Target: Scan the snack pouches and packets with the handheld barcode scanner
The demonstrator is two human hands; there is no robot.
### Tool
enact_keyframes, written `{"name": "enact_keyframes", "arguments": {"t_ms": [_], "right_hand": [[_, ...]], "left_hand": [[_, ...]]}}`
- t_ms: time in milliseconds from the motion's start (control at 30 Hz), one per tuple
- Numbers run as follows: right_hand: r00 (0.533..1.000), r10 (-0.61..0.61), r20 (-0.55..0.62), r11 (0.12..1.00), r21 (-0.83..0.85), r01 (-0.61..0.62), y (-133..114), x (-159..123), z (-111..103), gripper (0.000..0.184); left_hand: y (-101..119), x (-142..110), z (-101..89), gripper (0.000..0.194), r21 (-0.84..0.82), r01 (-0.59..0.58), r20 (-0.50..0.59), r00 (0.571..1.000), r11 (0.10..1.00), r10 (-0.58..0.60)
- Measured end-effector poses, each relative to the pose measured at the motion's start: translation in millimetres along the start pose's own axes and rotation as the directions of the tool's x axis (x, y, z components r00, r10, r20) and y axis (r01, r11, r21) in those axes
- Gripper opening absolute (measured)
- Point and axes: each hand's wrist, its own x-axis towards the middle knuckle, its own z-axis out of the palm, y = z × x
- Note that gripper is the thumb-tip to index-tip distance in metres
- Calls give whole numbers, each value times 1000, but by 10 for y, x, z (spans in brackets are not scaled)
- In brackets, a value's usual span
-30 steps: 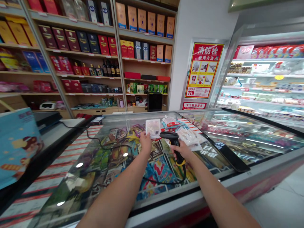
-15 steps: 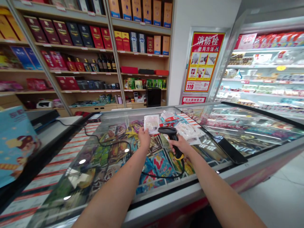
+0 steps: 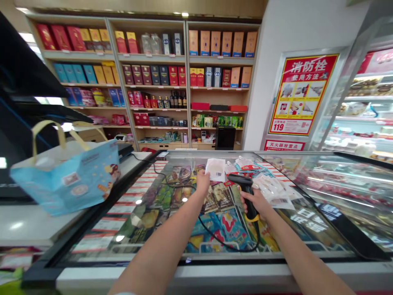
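Note:
Pinched in my left hand [image 3: 203,182] is a small white packet [image 3: 215,169] with a barcode on its lower part, held upright above the freezer's glass top. My right hand [image 3: 257,203] grips a black barcode scanner [image 3: 250,200] with yellow trim by its handle. The scanner's head points left toward the packet, with a small space between them. From the handle a black cable [image 3: 216,239] loops over the glass to the left. Just right of the scanner lie several clear and white packets [image 3: 272,186], with red and blue packets [image 3: 247,165] behind them.
A blue shopping bag [image 3: 76,176] stands on the counter [image 3: 24,223] at left. Bagged goods show through the chest freezer's glass [image 3: 138,237]. A black flat object [image 3: 353,231] lies at right. Shelves of boxes [image 3: 155,76] line the back wall, beside a red poster [image 3: 303,94].
The view has swung left and up, bringing the whole blue bag into sight. My hands keep hold of the packet and the scanner, in nearly the same position to each other.

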Motion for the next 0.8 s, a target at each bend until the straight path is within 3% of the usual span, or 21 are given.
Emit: {"name": "enact_keyframes", "arguments": {"t_ms": [200,367,500,633,800], "right_hand": [[990,11,140,999,-45,-5,-172,24,464,30],[974,31,224,999,12,-34,-192,84,1168,28],[953,57,299,996,48,-75,-41,157,1795,29],[929,78,362,992,64,-108,110,207,2330,29],[899,120,420,988,35,-148,220,232,2788,28]], "left_hand": [[278,108,-987,4,28,-60,-146,987,998,64],[418,209,-1947,6,127,-110,-327,934,986,146],[471,280,-2573,5,241,-93,-410,892,966,189],[476,352,-2951,6,394,-85,-418,870,915,261],[486,423,-3154,7,593,0,-409,862,805,301]]}}
